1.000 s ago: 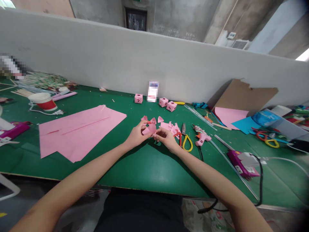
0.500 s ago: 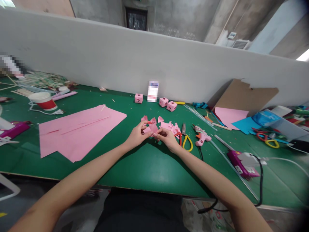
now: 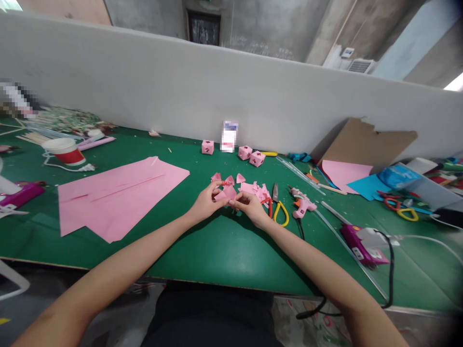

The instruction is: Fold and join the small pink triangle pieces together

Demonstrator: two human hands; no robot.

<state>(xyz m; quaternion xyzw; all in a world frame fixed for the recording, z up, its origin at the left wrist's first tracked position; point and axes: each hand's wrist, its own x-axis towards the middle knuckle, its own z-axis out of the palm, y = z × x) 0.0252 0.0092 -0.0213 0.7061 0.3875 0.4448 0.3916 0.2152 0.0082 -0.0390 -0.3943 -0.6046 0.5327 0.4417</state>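
Observation:
Between my two hands is a small folded piece of pink paper (image 3: 225,193). My left hand (image 3: 207,200) pinches its left side, and my right hand (image 3: 250,206) pinches its right side with thumb and fingertips. Just beyond the fingers lie small folded pink paper pieces (image 3: 240,179). Pink paper scraps (image 3: 255,189) are spread beside my right hand. Scissors (image 3: 279,207) with red and yellow handles rest to the right of it, and a pink glue gun (image 3: 303,204) lies further right.
Three pink paper cubes (image 3: 257,158) stand at the back near a propped phone-like screen (image 3: 229,137). Large pink paper (image 3: 123,197) lies to the left, near a paper cup (image 3: 61,150). On the right are a purple power strip (image 3: 363,246), cables and cardboard (image 3: 365,144).
Both hands stay in nearly the same place, still pinching the pink paper. Only a very slight shift of the fingers and paper shows.

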